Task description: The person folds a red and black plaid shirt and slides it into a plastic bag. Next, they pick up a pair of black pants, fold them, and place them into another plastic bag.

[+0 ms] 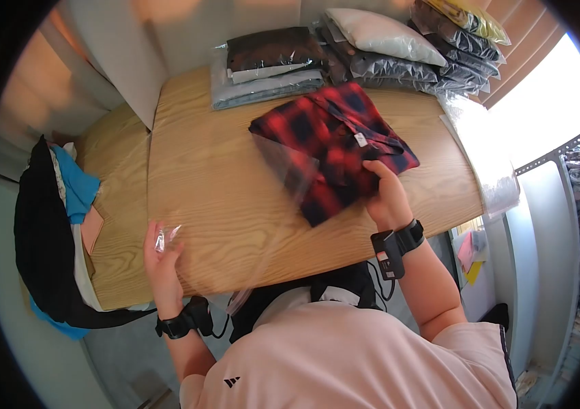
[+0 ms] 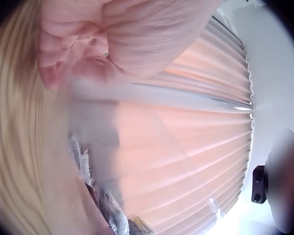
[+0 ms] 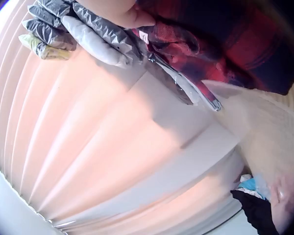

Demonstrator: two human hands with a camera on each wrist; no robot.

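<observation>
A folded red-and-navy plaid shirt [image 1: 331, 143] is held over the table by my right hand [image 1: 387, 194], thumb on top near the white tag and fingers under it. In the right wrist view the shirt [image 3: 225, 54] hangs beside that thumb. My left hand [image 1: 162, 266] pinches a clear plastic bag [image 1: 225, 255] at its crumpled edge, between thumb and fingers. The thin film stretches toward the shirt and overlaps its near left corner in the head view. In the left wrist view, the fingers of my left hand [image 2: 147, 34] curl over the film.
Bagged garments [image 1: 276, 61] are stacked along the back of the wooden table [image 1: 194, 150], with a taller pile [image 1: 399, 54] at the back right. Clear plastic bags [image 1: 491, 163] drape over the right edge. Black cloth [image 1: 48, 245] and blue cloth [image 1: 78, 184] lie at the left.
</observation>
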